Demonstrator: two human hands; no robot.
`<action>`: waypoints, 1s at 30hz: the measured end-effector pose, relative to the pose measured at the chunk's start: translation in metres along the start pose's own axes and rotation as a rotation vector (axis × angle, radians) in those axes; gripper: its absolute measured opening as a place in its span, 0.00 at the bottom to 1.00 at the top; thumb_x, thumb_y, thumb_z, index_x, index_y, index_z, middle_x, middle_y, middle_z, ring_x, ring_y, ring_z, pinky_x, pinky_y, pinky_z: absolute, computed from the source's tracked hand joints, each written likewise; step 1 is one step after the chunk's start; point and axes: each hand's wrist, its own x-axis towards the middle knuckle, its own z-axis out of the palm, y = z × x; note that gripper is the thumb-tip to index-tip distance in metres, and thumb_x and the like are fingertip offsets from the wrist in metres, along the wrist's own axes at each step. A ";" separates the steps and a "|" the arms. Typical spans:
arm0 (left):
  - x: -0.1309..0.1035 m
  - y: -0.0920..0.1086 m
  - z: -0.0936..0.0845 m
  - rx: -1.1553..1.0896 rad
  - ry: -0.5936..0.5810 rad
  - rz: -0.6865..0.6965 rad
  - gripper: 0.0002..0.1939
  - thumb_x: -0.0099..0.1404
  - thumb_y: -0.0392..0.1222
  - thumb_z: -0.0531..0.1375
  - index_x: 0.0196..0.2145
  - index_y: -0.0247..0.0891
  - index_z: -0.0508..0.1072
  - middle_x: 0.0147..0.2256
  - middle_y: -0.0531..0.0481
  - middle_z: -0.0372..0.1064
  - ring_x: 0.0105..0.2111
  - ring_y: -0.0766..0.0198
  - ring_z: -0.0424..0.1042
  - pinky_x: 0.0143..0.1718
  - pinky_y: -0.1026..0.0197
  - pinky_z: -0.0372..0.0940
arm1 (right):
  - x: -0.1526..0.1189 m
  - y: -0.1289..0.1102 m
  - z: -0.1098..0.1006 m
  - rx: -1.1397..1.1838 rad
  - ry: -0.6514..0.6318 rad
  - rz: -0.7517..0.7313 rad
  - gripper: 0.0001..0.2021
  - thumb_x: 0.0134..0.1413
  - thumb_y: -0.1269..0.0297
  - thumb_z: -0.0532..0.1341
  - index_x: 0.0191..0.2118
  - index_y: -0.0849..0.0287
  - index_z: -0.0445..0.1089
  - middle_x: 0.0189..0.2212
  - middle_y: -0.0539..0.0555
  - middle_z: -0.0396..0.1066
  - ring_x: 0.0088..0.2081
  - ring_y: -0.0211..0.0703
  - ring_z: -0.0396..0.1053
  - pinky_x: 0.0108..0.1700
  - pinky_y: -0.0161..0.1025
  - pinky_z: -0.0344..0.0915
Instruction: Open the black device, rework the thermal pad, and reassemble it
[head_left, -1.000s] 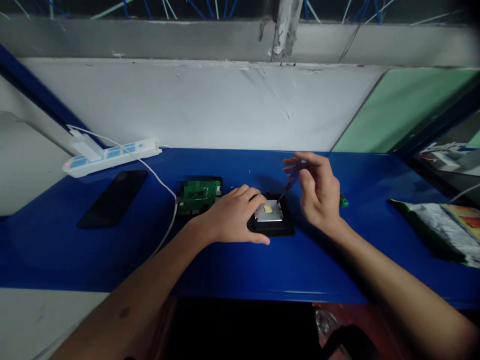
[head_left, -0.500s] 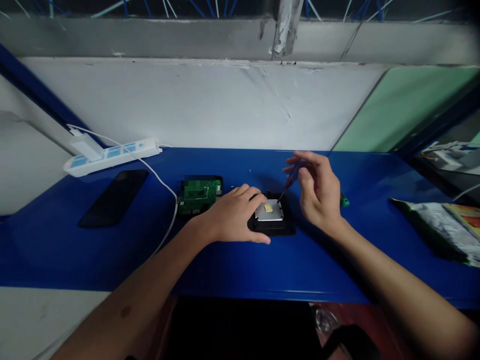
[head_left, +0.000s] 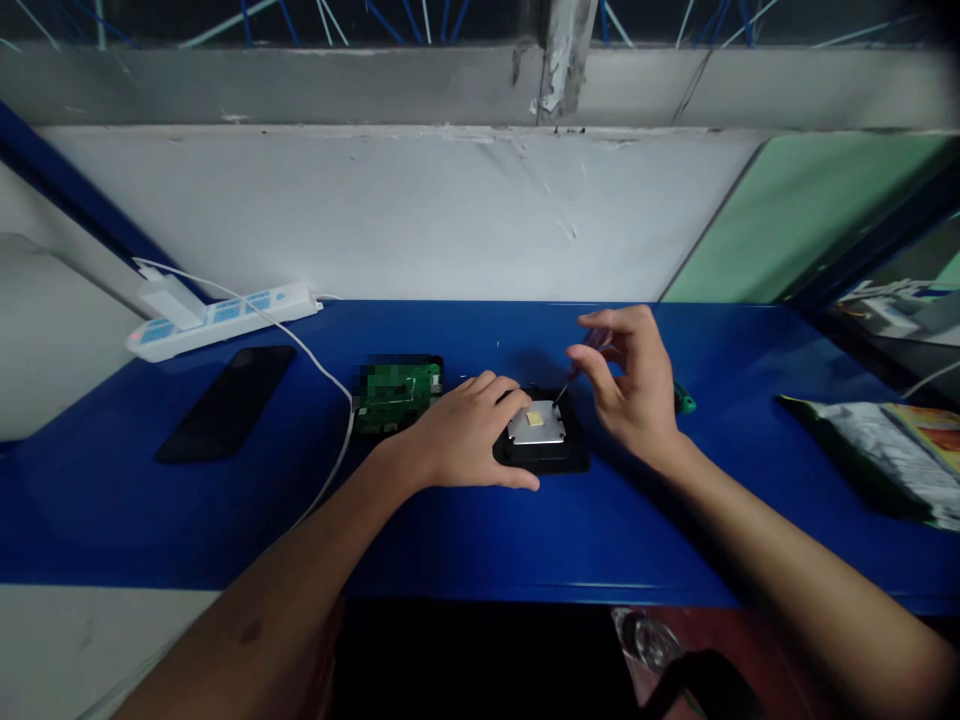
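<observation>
My left hand (head_left: pixel 469 435) lies across the left part of a black plastic housing (head_left: pixel 576 455), gripping it with the thumb along the near side and the fingers at the far side. A silver metal plate (head_left: pixel 546 432) with a small yellowish pad (head_left: pixel 534 419) sits in the housing. In my right hand (head_left: pixel 637 390) is a thin screwdriver (head_left: pixel 594 340), pinched by its handle. Its tip meets the plate's far right corner; the screw there is too small to make out. Left of my left hand, a green circuit board (head_left: pixel 397 395) rests in a dark case, partly blurred.
On the blue table (head_left: pixel 480 550), a dark phone-like slab (head_left: pixel 227 405) lies near a white power strip (head_left: pixel 225 318). A white cable (head_left: pixel 330 375) runs past the board. Behind my right hand is a green-ended object (head_left: pixel 684 400). A shiny packet (head_left: pixel 877 455) lies far right.
My right thumb and fingers have shifted on the screwdriver handle, with the thumb now extended further left. The tip stays at the same corner. My left hand and the housing keep their places.
</observation>
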 end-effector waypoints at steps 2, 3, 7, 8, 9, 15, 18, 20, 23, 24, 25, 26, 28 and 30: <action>0.000 0.000 0.000 -0.003 -0.003 -0.006 0.42 0.57 0.72 0.64 0.57 0.38 0.67 0.58 0.40 0.66 0.58 0.45 0.64 0.60 0.47 0.60 | 0.000 -0.001 0.000 -0.012 0.022 0.014 0.10 0.63 0.61 0.63 0.50 0.50 0.70 0.38 0.51 0.68 0.35 0.41 0.70 0.36 0.43 0.76; -0.001 0.000 0.000 -0.003 -0.005 -0.007 0.42 0.57 0.72 0.64 0.57 0.38 0.67 0.58 0.41 0.66 0.58 0.46 0.64 0.60 0.46 0.61 | -0.001 -0.002 0.000 -0.011 0.021 0.030 0.10 0.64 0.62 0.62 0.50 0.50 0.69 0.38 0.51 0.69 0.34 0.40 0.71 0.37 0.44 0.76; -0.001 -0.001 0.001 -0.006 0.003 0.001 0.42 0.57 0.72 0.64 0.57 0.39 0.67 0.57 0.41 0.66 0.57 0.46 0.64 0.59 0.46 0.61 | -0.002 -0.007 -0.001 0.058 -0.022 0.092 0.15 0.69 0.65 0.55 0.58 0.51 0.64 0.45 0.54 0.75 0.38 0.42 0.77 0.38 0.44 0.76; -0.001 -0.001 0.001 -0.005 0.008 0.002 0.42 0.56 0.72 0.64 0.57 0.39 0.67 0.57 0.41 0.66 0.57 0.46 0.65 0.59 0.47 0.62 | -0.002 -0.008 -0.001 0.073 -0.034 0.093 0.15 0.70 0.65 0.53 0.59 0.51 0.63 0.47 0.55 0.75 0.40 0.43 0.78 0.39 0.44 0.76; 0.000 -0.001 0.002 -0.003 0.011 0.002 0.42 0.56 0.72 0.64 0.57 0.39 0.67 0.57 0.41 0.67 0.57 0.46 0.65 0.59 0.47 0.61 | -0.002 -0.008 -0.001 0.075 -0.041 0.093 0.15 0.70 0.65 0.53 0.59 0.52 0.64 0.48 0.56 0.75 0.42 0.43 0.78 0.39 0.44 0.76; 0.000 0.000 0.001 0.018 0.006 0.004 0.41 0.56 0.71 0.65 0.56 0.38 0.67 0.57 0.40 0.66 0.57 0.45 0.65 0.60 0.47 0.61 | 0.001 -0.006 -0.003 -0.069 -0.005 0.070 0.15 0.65 0.60 0.62 0.55 0.49 0.70 0.40 0.53 0.69 0.38 0.43 0.72 0.33 0.43 0.76; 0.000 0.000 0.000 0.011 0.012 0.009 0.41 0.56 0.71 0.65 0.56 0.38 0.67 0.57 0.40 0.67 0.57 0.46 0.65 0.59 0.47 0.62 | 0.001 -0.010 -0.004 -0.045 -0.032 0.076 0.16 0.67 0.65 0.58 0.58 0.49 0.69 0.40 0.53 0.72 0.35 0.41 0.74 0.34 0.42 0.77; 0.000 0.000 0.000 0.012 0.014 0.007 0.41 0.56 0.71 0.65 0.55 0.38 0.67 0.57 0.40 0.67 0.57 0.45 0.65 0.59 0.47 0.63 | 0.001 -0.012 -0.004 -0.011 -0.038 0.087 0.18 0.67 0.69 0.55 0.60 0.50 0.68 0.42 0.53 0.75 0.36 0.40 0.76 0.35 0.42 0.78; 0.000 0.000 0.000 0.021 0.009 0.002 0.41 0.56 0.71 0.65 0.55 0.38 0.67 0.57 0.39 0.67 0.56 0.45 0.65 0.58 0.46 0.63 | -0.001 -0.012 -0.003 0.007 -0.017 0.088 0.20 0.67 0.71 0.53 0.61 0.51 0.66 0.44 0.53 0.77 0.37 0.40 0.78 0.36 0.41 0.77; 0.000 0.000 0.000 0.023 0.008 0.002 0.41 0.56 0.71 0.65 0.55 0.38 0.67 0.57 0.39 0.67 0.56 0.44 0.65 0.58 0.46 0.63 | -0.001 -0.012 -0.002 0.007 -0.011 0.084 0.20 0.67 0.71 0.53 0.61 0.52 0.66 0.44 0.53 0.78 0.36 0.40 0.78 0.35 0.40 0.77; 0.000 0.000 0.000 0.024 0.007 0.003 0.41 0.56 0.71 0.65 0.56 0.38 0.67 0.57 0.39 0.67 0.56 0.44 0.65 0.58 0.46 0.63 | -0.002 -0.011 -0.002 0.008 -0.008 0.082 0.20 0.67 0.71 0.53 0.61 0.52 0.65 0.44 0.53 0.78 0.36 0.39 0.78 0.35 0.40 0.77; 0.000 0.000 -0.001 0.024 0.006 0.004 0.42 0.56 0.71 0.65 0.56 0.37 0.67 0.57 0.39 0.67 0.56 0.44 0.65 0.58 0.46 0.63 | -0.002 -0.010 -0.002 0.011 -0.004 0.082 0.20 0.67 0.71 0.53 0.61 0.52 0.65 0.44 0.53 0.78 0.35 0.39 0.78 0.35 0.39 0.77; 0.000 0.000 -0.001 0.021 0.006 0.003 0.42 0.56 0.72 0.65 0.56 0.37 0.67 0.58 0.39 0.66 0.57 0.44 0.65 0.58 0.47 0.63 | -0.003 -0.008 -0.002 0.021 0.011 0.087 0.19 0.67 0.70 0.53 0.60 0.53 0.66 0.44 0.54 0.78 0.35 0.38 0.78 0.34 0.38 0.77; 0.000 0.000 -0.001 0.011 -0.001 -0.005 0.42 0.56 0.71 0.65 0.56 0.37 0.68 0.58 0.38 0.66 0.57 0.44 0.65 0.59 0.47 0.62 | -0.002 -0.007 -0.002 0.041 0.043 0.087 0.18 0.68 0.69 0.53 0.60 0.52 0.66 0.45 0.55 0.77 0.35 0.39 0.78 0.34 0.39 0.77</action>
